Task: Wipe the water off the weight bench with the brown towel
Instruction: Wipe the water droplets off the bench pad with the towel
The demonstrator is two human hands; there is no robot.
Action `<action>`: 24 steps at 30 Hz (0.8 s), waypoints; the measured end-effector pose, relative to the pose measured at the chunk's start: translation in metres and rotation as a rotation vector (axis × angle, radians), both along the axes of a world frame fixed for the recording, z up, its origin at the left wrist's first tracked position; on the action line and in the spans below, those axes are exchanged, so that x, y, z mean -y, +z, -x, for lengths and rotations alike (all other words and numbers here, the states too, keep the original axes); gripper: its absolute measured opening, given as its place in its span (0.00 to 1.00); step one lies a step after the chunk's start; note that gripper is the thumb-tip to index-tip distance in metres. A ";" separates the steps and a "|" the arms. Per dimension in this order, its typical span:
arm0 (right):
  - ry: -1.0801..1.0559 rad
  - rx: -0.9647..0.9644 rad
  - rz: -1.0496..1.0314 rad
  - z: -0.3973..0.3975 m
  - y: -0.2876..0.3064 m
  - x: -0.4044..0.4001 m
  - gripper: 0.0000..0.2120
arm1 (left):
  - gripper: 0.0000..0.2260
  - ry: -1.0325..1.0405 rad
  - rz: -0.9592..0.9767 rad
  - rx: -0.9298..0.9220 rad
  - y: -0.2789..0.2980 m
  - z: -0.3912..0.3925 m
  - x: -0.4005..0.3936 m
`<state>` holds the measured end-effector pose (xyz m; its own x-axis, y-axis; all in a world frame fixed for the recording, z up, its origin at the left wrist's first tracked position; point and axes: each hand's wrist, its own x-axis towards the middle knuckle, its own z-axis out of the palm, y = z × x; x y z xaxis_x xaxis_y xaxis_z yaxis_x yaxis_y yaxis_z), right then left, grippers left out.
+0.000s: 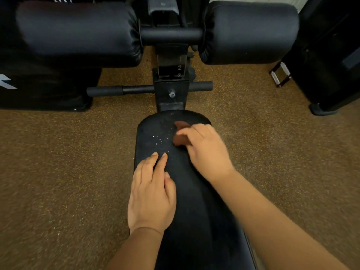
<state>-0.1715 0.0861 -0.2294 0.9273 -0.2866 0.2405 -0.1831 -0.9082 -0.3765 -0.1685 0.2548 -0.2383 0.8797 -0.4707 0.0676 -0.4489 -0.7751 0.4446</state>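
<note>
The black padded weight bench (187,201) runs away from me down the middle of the view. Small water droplets (160,140) glint on its far end, left of centre. My right hand (204,151) presses a small brown towel (180,140) onto the pad just right of the droplets; most of the towel is hidden under the fingers. My left hand (152,193) lies flat on the pad's left edge, nearer to me, fingers spread and holding nothing.
Two black foam leg rollers (78,34) (251,32) sit on the frame post (171,82) beyond the pad, with a crossbar (120,90) below. Brown speckled flooring (58,162) surrounds the bench. Black equipment (331,61) stands at the far right.
</note>
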 end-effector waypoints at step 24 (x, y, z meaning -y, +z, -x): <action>-0.209 0.012 -0.122 -0.019 -0.005 -0.019 0.15 | 0.21 -0.009 0.027 -0.010 -0.003 0.000 0.000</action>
<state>-0.1524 0.1047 -0.2344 0.8422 -0.4996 0.2029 -0.3573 -0.7988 -0.4840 -0.1680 0.2552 -0.2414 0.8762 -0.4766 0.0714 -0.4511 -0.7588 0.4699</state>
